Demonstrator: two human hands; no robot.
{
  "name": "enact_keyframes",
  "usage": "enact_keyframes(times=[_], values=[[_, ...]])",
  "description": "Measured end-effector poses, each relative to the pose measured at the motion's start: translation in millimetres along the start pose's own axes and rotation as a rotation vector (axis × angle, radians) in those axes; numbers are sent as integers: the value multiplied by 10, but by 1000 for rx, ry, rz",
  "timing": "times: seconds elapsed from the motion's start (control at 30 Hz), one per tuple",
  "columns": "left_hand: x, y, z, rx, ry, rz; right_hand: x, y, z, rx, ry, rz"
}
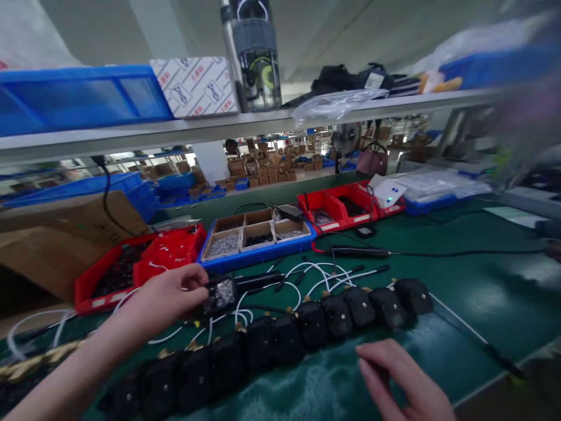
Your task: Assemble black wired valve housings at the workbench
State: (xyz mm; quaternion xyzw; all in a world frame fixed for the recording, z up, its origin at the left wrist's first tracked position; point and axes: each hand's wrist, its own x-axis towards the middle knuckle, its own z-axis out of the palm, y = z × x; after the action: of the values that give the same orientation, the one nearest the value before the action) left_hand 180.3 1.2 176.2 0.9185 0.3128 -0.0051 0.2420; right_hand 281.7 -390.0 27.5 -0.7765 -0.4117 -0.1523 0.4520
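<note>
My left hand [169, 298] reaches forward over the green bench, fingers closed on the edge of a small black tray of silvery screws [220, 293]. Just in front of it runs a curved row of several black box-shaped parts [307, 324] with brass fittings and white cables [315, 275]. My right hand [401, 377] hovers low at the near edge, fingers together and slightly curled, close to the row's right half; nothing shows in it.
Behind the row stand a blue bin holding cardboard screw compartments [256, 237], red bins [135, 263] at left and red bins [346, 204] at right, and a black pen-like tool with cord [359, 252]. A shelf above carries a bottle [254, 55] and blue bin [79, 96].
</note>
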Motion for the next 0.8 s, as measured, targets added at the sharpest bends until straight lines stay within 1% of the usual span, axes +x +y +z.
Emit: enact_keyframes(times=[0.03, 0.1, 0.17, 0.23, 0.3, 0.33, 0.4, 0.47, 0.53, 0.57, 0.67, 0.73, 0.8], values=[[-141, 177, 155, -28, -15, 16, 72, -137, -47, 48, -9, -34], [-424, 542, 524, -46, -103, 43, 152, -345, -175, 89, -41, -109], [-660, 872, 932, -103, -194, 113, 150, -424, -330, 49, -122, -149], [-817, 1135, 1330, -168, -265, 166, 95, -379, -471, -47, -248, -162], [-895, 1329, 1681, -197, -299, 177, 20, -258, -567, -154, -372, -140], [-911, 1406, 1834, -205, -297, 180, -16, -187, -593, -202, -422, -107], [-912, 1531, 2091, -224, -267, 201, -74, -46, -611, -292, -492, 15], [-890, 1633, 2288, -224, -230, 226, -105, 79, -600, -381, -545, 150], [-859, 1720, 2431, -213, -206, 246, -113, 192, -584, -440, -593, 223], [-843, 1760, 2484, -208, -198, 256, -112, 248, -578, -458, -605, 228], [-793, 1864, 2584, -216, -177, 277, -99, 417, -574, -467, -612, 183], [-762, 1914, 2619, -232, -173, 262, -88, 523, -580, -465, -601, 168], [-737, 1948, 2649, -254, -179, 233, -77, 611, -591, -445, -588, 184]])
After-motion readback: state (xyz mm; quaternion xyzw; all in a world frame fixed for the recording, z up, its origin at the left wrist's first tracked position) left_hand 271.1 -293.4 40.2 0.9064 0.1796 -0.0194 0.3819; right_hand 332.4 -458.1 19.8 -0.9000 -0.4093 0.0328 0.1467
